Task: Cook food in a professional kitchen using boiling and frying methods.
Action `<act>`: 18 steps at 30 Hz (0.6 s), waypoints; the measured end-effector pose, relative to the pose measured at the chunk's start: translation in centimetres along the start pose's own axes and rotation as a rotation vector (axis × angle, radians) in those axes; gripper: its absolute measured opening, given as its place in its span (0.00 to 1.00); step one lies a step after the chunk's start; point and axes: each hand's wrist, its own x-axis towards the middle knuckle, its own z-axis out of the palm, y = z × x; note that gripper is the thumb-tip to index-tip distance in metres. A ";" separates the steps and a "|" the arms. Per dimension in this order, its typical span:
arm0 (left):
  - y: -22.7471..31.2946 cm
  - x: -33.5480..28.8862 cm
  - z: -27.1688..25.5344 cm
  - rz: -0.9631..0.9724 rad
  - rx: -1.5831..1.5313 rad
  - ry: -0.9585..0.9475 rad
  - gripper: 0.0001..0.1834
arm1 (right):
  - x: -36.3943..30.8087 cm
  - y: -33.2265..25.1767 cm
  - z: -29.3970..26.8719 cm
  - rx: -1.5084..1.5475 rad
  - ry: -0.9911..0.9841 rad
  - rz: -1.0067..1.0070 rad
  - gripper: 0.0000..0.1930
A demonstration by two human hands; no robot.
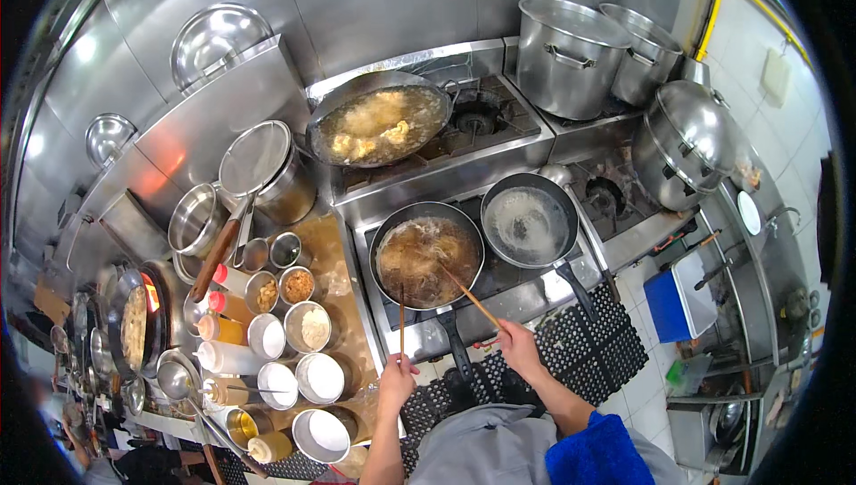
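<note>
My left hand (398,378) is closed around an upright wooden chopstick (401,320). A second chopstick (471,294), slanting up to the left, is gripped in my right hand (520,347). Both tips reach into a black frying pan (474,231) on the near burner. Brown food in bubbling liquid (421,249) fills it; its exact kind is hard to tell. The pan's handle (456,344) points toward me between my hands, and neither hand touches it. Just right stands another black pan (572,217) with cloudy, foamy liquid (528,225).
Behind, a wok (319,148) holds golden pieces in bubbling oil. Stockpots (571,79) and a lidded steamer (682,146) stand at right. Left are bowls (323,427), squeeze bottles (223,358) and a strainer (254,160). A blue cloth (599,454) lies by my right forearm. Another person (143,463) is at lower left.
</note>
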 end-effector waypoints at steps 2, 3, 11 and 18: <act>0.1 -0.7 0.4 0.001 -0.053 0.032 0.14 | 0.4 -0.6 -0.3 0.085 0.034 -0.019 0.14; -0.4 -0.6 0.6 0.087 0.029 0.102 0.14 | 0.5 -1.2 -0.4 0.114 0.042 -0.037 0.15; 0.3 -1.1 1.4 0.080 0.296 0.255 0.15 | 4.1 -2.2 -1.5 -0.064 -0.309 -0.281 0.18; 3.8 -3.0 3.1 0.083 0.524 0.425 0.13 | 9.8 -3.3 -6.2 -0.219 -0.487 -0.288 0.20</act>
